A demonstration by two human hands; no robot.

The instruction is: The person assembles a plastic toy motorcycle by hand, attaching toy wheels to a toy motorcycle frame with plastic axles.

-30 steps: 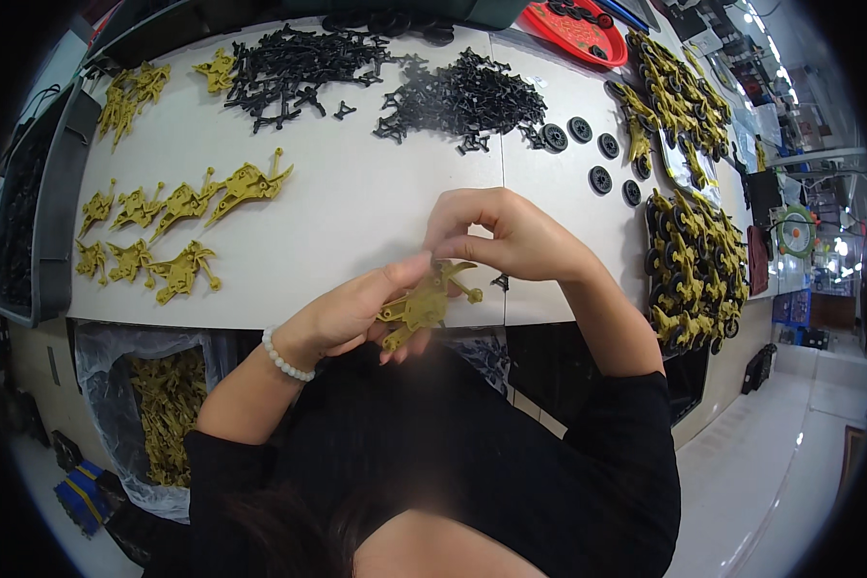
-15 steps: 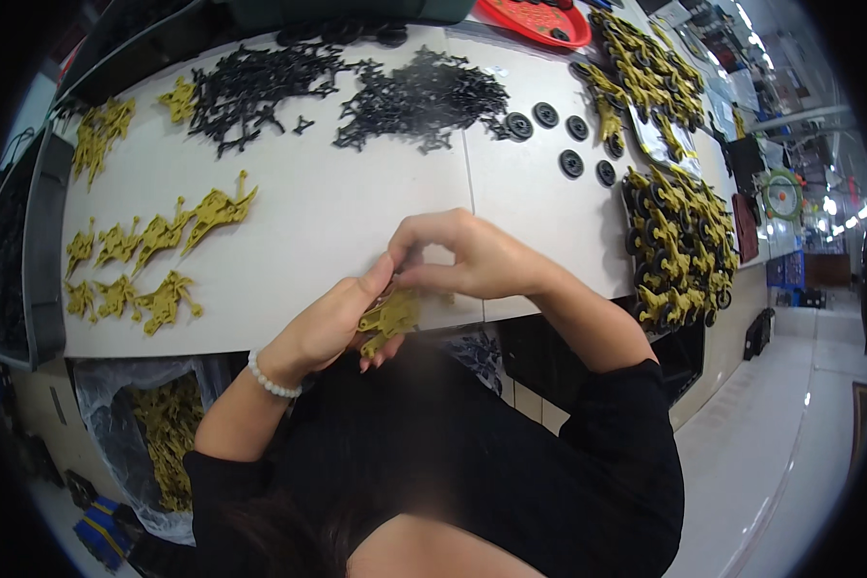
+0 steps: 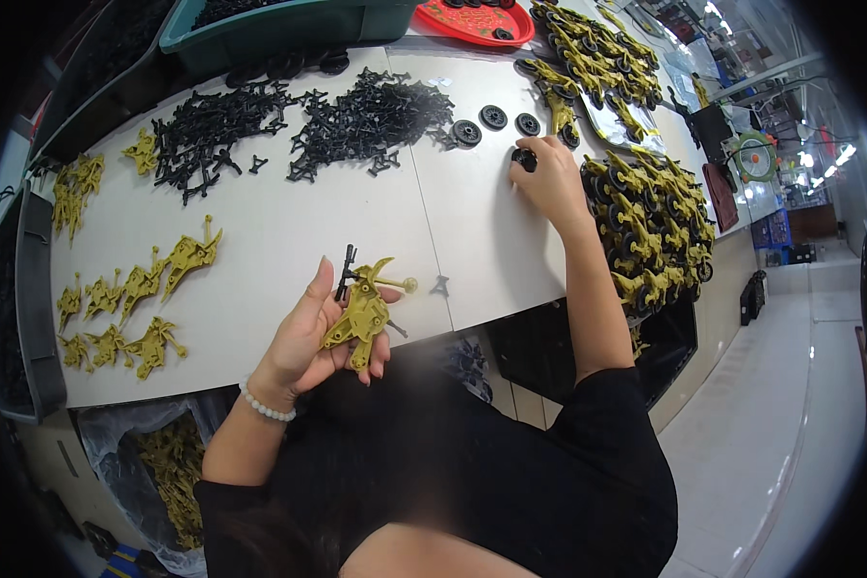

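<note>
My left hand (image 3: 302, 339) holds a yellow toy motorcycle body (image 3: 364, 310) just above the table's near edge, thumb raised and fingers underneath. A black fork-shaped piece (image 3: 347, 272) sticks up at the body's left end. Over at the right, my right hand (image 3: 555, 185) has its fingertips pinched on a small black wheel (image 3: 522, 161) at the tabletop. Close by lie more loose wheels (image 3: 493, 118). On the table right of the held body rests a small grey fork-like piece (image 3: 440, 286). Whatever is under my right palm is hidden.
Piles of black fork pieces (image 3: 371, 120) lie at the back. Yellow bodies (image 3: 144, 284) form two rows at left. Assembled motorcycles (image 3: 650, 231) crowd the right. Behind stand a red tray (image 3: 433, 13) and a green bin (image 3: 289, 37); a grey bin (image 3: 40, 318) borders the left.
My right hand has left the yellow body and reached far right to a wheel. My left hand still holds the body, now with the black piece showing. The whole view has shifted slightly.
</note>
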